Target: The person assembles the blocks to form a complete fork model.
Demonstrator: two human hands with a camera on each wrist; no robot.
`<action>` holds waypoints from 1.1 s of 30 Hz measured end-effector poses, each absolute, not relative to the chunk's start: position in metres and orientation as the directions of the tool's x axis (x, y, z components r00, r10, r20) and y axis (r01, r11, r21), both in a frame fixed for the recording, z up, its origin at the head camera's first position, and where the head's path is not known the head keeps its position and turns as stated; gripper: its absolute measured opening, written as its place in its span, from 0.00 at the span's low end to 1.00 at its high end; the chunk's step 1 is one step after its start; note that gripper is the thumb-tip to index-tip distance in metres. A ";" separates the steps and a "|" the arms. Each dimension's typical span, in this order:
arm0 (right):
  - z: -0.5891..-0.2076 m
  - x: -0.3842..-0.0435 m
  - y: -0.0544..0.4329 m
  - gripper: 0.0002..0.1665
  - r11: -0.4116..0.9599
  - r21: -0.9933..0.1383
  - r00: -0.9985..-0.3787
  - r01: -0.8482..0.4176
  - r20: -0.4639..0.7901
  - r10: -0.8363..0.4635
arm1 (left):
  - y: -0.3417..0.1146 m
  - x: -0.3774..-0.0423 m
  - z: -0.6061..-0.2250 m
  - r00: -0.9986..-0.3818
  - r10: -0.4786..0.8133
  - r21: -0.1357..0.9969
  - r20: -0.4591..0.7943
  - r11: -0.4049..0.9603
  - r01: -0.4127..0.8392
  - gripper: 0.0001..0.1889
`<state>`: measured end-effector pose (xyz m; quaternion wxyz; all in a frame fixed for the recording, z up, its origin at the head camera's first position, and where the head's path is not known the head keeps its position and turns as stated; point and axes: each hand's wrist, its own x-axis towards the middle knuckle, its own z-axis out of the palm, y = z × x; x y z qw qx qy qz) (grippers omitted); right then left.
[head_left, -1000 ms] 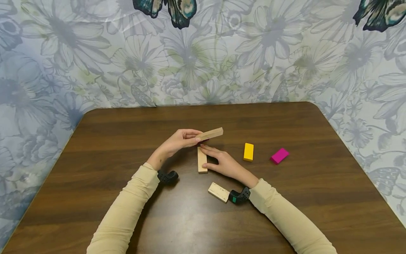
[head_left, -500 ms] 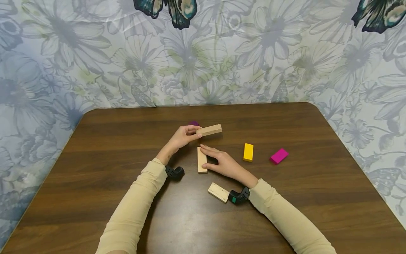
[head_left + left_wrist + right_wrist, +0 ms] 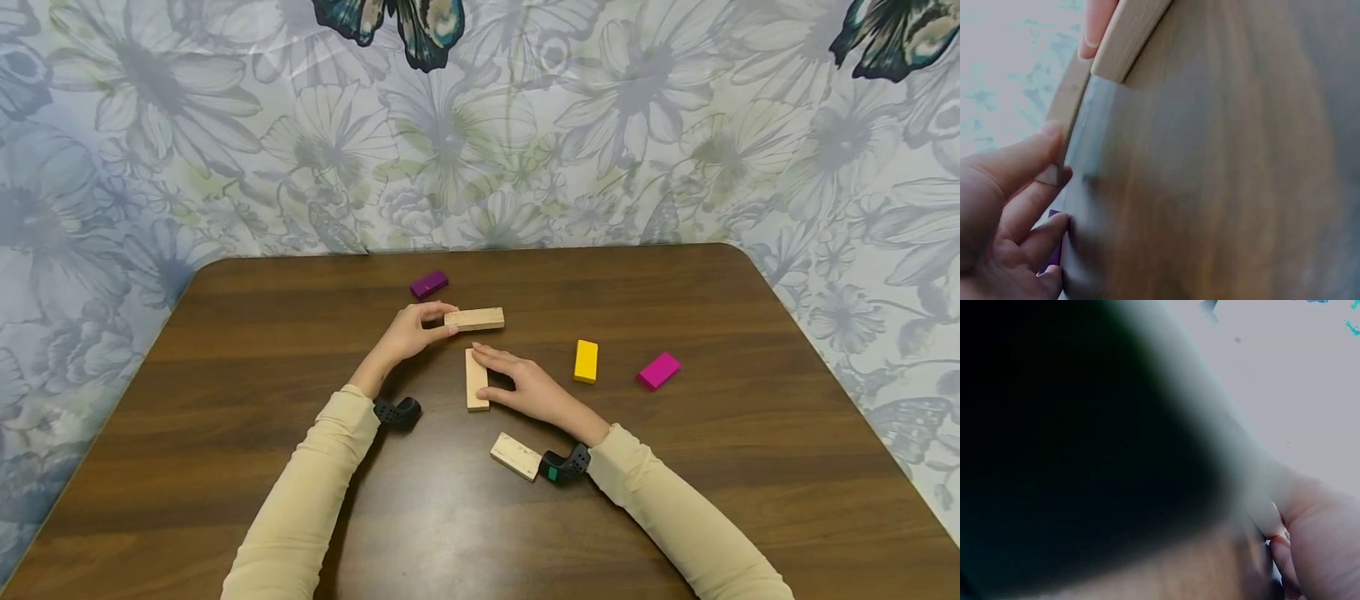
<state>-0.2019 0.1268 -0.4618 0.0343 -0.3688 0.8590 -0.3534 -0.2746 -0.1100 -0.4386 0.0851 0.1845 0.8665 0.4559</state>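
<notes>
In the head view my left hand [image 3: 408, 335] pinches one end of a plain wooden block [image 3: 476, 318], thumb on the near side. The block points right; whether it touches the table I cannot tell. Just below it, my right hand [image 3: 528, 385] holds a second plain wooden block [image 3: 476, 381] on the table, index finger at the far end and thumb at the near end. The left wrist view shows the pinched block [image 3: 1067, 100] close to the second one [image 3: 1132, 37]. A dark blurred shape covers much of the right wrist view, with part of the right hand [image 3: 1322, 540] at lower right.
A third wooden block [image 3: 516, 456] lies beside the right wrist's black camera [image 3: 564, 463]. To the right are a yellow block [image 3: 586, 362] and a magenta block [image 3: 659, 371]. A purple block [image 3: 429, 284] lies behind the left hand, towards the table's [image 3: 637, 275] back edge.
My left hand has moved left with its block, which has turned more level across the view. The purple block, hidden at first, now shows fully. My right hand has stayed in place.
</notes>
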 end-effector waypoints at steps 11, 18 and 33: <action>-0.460 -0.200 0.125 0.35 0.481 -0.622 -0.731 -0.618 0.230 -0.642 | -0.114 -0.269 -0.447 -0.899 0.433 0.769 0.067 0.552 0.323 0.21; -0.461 -0.199 0.125 0.33 0.531 -0.591 -0.758 -0.607 0.230 -0.611 | -0.114 -0.266 -0.450 -0.883 0.453 0.750 0.120 0.541 0.380 0.21; -0.463 -0.200 0.125 0.33 0.519 -0.566 -0.731 -0.640 0.240 -0.639 | -0.117 -0.260 -0.453 -0.861 0.497 0.714 0.108 0.564 0.415 0.22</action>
